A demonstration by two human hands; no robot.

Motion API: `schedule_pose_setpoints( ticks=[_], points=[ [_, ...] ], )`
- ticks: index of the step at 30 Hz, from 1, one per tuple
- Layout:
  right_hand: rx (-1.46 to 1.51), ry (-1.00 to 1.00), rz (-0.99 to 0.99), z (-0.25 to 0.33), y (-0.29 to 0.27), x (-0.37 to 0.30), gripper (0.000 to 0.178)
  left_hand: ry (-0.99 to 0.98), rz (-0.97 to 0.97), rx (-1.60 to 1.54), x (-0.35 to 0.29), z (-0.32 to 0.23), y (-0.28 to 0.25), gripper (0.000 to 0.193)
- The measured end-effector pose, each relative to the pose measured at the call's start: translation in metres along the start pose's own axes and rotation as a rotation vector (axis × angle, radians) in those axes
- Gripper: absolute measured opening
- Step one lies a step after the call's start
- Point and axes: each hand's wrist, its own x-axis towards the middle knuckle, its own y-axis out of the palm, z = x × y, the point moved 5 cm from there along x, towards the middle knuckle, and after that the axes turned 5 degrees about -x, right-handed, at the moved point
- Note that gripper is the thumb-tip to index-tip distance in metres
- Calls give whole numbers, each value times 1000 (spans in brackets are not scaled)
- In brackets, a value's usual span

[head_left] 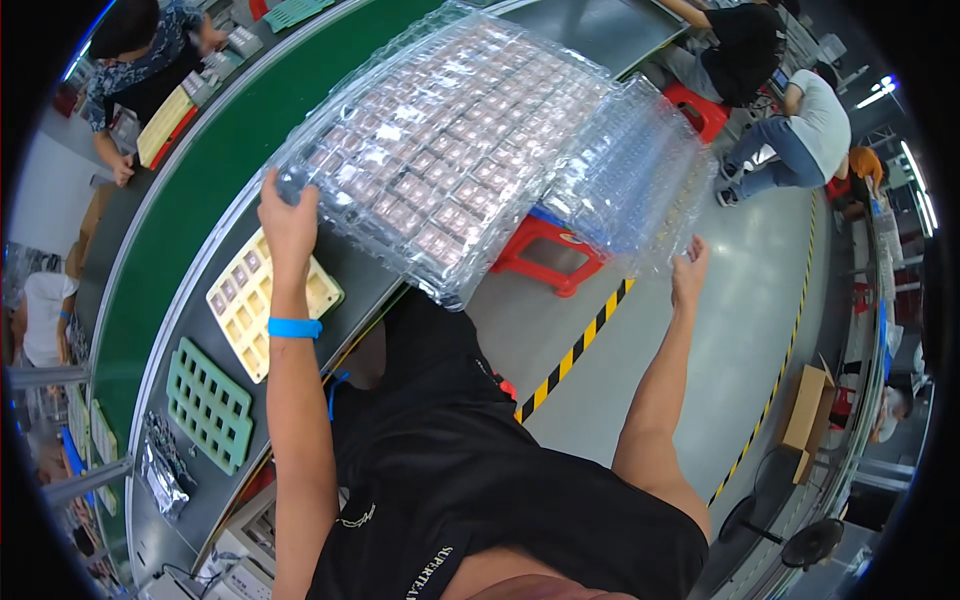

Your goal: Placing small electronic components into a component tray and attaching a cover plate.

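Observation:
A large clear plastic blister tray (450, 140), its many pockets filled with small pinkish parts, lies over the workbench by the conveyor. My left hand (290, 215), a blue band on its wrist, grips the tray's near left corner. To the right, a second clear blister tray (640, 165) tilts beside the filled one, its pockets looking mostly unfilled. My right hand (688, 270) pinches that tray's right edge; the fingertips are partly hidden. Below my left hand sits a cream fixture block (243, 335) with several pinkish parts in its slots.
A green slotted plate (208, 405) and a silver bag (163, 475) lie on the bench. A red stool (545, 262) stands under the right tray, near black-and-yellow floor tape (575, 350). Across the green conveyor belt (215, 140) a person works; others are at the back right.

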Motion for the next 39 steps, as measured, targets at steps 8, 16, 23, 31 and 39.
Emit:
schedule_pose_setpoints(
  ticks=[8, 16, 23, 31, 39],
  points=[
    [26, 17, -28, -19, 18, 3, 65, -209, 43, -227, -5, 13, 2, 82],
    [767, 827, -477, -199, 58, -59, 17, -247, 54, -400, -1, 15, -9, 73],
    [984, 1189, 115, -190, 242, -114, 80, -298, 123, -424, -20, 5, -14, 64],
    [1550, 885, -325, -158, 274, -71, 104, -391, 129, -394, -31, -7, -12, 65],
    [1453, 935, -334, -210, 252, -109, 62, -454, 112, -515, -24, 9, -13, 71]
  ],
)
